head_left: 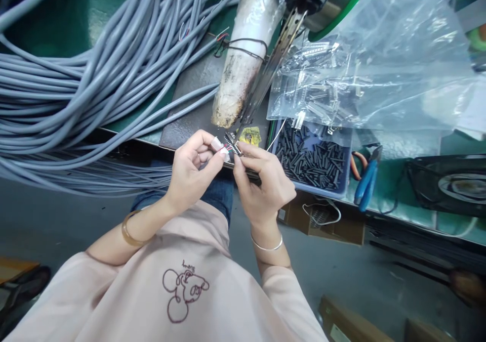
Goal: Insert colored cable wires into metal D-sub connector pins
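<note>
My left hand (194, 166) is closed in a pinch on a wire end with a white covering (217, 143). Thin coloured wires (227, 150), red and green among them, come out at its fingertips. My right hand (264, 177) pinches a small metal pin connector (231, 140), and the wires reach up to its pins. Above the connector, a soldering iron (273, 61) points down with its tip close to it; whether they touch I cannot tell. Yellow sponge-like material (249, 135) lies just behind my right fingers.
Grey cables (110, 89) cover the left of the bench. A dirty white pipe (243, 53) hangs beside the iron. To the right are a clear bag of connectors (322, 84), a blue bin of black tubing pieces (311, 160), blue-handled cutters (366, 180) and a black fan (451, 185).
</note>
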Demonstrator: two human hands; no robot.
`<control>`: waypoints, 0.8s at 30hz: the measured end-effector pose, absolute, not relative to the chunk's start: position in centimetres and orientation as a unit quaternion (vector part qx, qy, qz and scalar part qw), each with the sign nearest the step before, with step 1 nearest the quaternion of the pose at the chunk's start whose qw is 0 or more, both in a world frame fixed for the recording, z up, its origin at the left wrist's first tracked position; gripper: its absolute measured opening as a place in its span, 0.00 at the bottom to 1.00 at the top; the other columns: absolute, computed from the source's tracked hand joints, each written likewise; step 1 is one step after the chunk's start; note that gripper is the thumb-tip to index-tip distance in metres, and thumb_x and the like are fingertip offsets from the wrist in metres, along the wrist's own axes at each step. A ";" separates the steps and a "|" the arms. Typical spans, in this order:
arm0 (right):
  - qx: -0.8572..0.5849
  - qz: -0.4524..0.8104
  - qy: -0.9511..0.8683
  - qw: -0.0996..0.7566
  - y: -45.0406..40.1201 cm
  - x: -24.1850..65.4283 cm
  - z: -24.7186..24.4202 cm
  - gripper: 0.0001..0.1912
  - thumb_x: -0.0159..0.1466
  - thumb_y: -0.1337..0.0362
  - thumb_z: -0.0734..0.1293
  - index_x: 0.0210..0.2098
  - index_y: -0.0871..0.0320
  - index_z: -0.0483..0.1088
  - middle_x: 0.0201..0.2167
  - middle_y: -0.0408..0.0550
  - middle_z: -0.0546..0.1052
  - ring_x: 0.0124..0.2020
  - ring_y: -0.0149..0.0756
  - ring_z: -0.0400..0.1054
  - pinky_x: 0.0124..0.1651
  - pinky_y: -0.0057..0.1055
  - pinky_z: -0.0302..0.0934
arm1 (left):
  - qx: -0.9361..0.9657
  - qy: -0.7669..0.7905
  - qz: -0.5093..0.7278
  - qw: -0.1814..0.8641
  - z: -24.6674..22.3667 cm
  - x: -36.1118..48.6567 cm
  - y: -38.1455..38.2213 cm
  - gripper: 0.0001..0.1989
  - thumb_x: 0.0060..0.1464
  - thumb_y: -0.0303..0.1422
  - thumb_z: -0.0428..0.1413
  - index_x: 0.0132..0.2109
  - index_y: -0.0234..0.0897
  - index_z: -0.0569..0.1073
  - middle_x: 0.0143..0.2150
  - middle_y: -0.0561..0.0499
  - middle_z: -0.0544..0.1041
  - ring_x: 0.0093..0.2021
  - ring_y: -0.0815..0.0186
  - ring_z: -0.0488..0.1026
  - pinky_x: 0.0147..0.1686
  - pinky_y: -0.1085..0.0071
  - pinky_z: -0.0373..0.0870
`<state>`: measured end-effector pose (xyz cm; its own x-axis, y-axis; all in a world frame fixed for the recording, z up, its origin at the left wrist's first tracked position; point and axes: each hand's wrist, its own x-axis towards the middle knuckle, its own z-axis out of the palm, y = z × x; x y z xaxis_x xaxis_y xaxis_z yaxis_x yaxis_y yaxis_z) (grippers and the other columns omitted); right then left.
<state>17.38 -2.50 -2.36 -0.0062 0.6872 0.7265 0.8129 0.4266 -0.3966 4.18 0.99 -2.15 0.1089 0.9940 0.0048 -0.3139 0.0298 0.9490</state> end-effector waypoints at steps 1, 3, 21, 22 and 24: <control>-0.528 -0.079 -0.707 0.465 -2.5 17.4 -2.4 0.09 0.65 0.73 0.72 0.37 0.54 0.71 0.41 0.45 0.86 0.40 0.32 0.82 0.43 0.27 0.77 | 0.434 0.394 0.542 0.602 -2.2 4.2 0.9 0.10 0.49 0.28 0.65 0.33 0.36 0.69 0.26 0.58 0.72 0.21 0.79 0.66 0.23 0.83 0.67; -0.522 -0.099 -0.704 0.471 -2.6 17.4 -2.7 0.09 0.65 0.73 0.72 0.36 0.54 0.71 0.40 0.45 0.86 0.39 0.32 0.83 0.43 0.26 0.77 | 0.430 0.412 0.540 0.595 -2.2 4.2 0.7 0.09 0.46 0.27 0.65 0.32 0.36 0.71 0.26 0.57 0.74 0.22 0.79 0.68 0.24 0.83 0.66; -0.532 -0.060 -0.683 0.497 -2.0 17.1 -2.3 0.10 0.63 0.74 0.71 0.34 0.54 0.69 0.39 0.46 0.85 0.40 0.32 0.81 0.44 0.30 0.76 | 0.433 0.415 0.592 0.538 -2.0 4.8 1.5 0.06 0.46 0.23 0.62 0.29 0.35 0.72 0.29 0.55 0.78 0.18 0.80 0.65 0.17 0.84 0.61; -0.531 -0.065 -0.683 0.496 -2.0 17.1 -2.3 0.10 0.63 0.74 0.72 0.34 0.54 0.69 0.40 0.45 0.85 0.40 0.32 0.81 0.44 0.30 0.75 | 0.436 0.413 0.593 0.536 -2.1 4.7 1.5 0.07 0.46 0.23 0.62 0.29 0.35 0.72 0.29 0.55 0.78 0.19 0.80 0.66 0.17 0.83 0.62; -0.529 -0.076 -0.685 0.495 -2.0 17.0 -2.3 0.10 0.63 0.74 0.72 0.34 0.54 0.69 0.40 0.45 0.85 0.39 0.32 0.81 0.44 0.29 0.75 | 0.441 0.406 0.594 0.537 -2.1 4.7 1.5 0.07 0.47 0.23 0.63 0.30 0.35 0.71 0.30 0.55 0.78 0.18 0.81 0.65 0.17 0.83 0.62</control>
